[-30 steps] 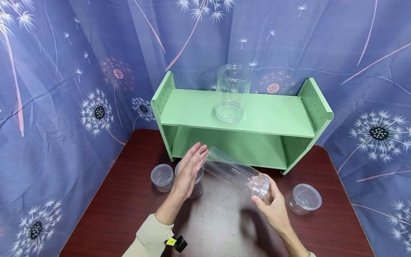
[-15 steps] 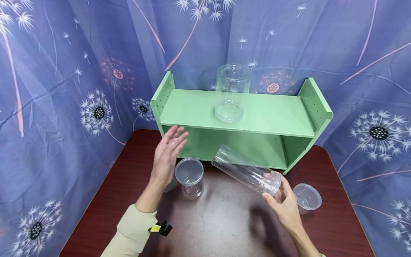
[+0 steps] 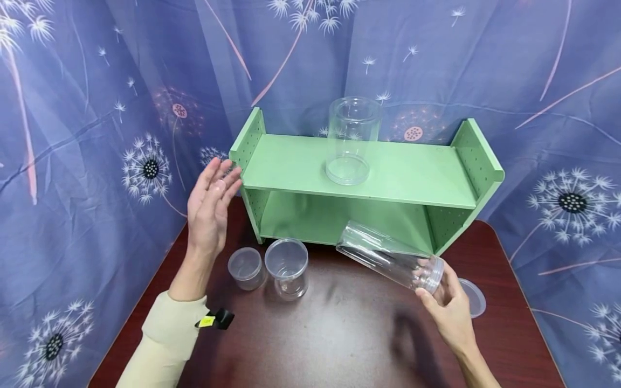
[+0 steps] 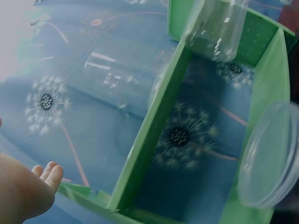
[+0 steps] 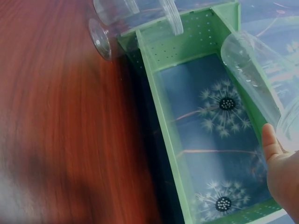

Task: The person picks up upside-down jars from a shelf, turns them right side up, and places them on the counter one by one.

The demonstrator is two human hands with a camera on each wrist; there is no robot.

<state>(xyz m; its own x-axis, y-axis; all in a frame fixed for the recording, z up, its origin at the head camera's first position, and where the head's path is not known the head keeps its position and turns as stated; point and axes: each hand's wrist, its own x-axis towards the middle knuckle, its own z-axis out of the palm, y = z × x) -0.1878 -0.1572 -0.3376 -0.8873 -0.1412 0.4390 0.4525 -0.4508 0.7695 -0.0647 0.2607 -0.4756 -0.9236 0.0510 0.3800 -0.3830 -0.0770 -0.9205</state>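
In the head view my right hand (image 3: 451,307) grips a tall clear plastic jar (image 3: 383,256) by its ribbed end. The jar slants up and to the left above the table, in front of the lower shelf. The right wrist view shows the thumb side of that hand (image 5: 285,182) along the jar (image 5: 247,70). My left hand (image 3: 208,215) is raised at the left, fingers extended and holding nothing, near the shelf's left side panel. In the left wrist view only part of this hand (image 4: 28,191) shows.
A green two-tier shelf (image 3: 412,172) stands at the back with a large clear jar (image 3: 351,140) on its upper board. On the dark red table (image 3: 335,339), a small lidded tub (image 3: 247,269) and clear containers (image 3: 287,269) stand left; another lidded tub (image 3: 473,297) is partly hidden behind my right hand.
My left hand has moved left and up, away from the tall jar's far end. My right hand has carried the jar to the right and now covers part of the right tub.
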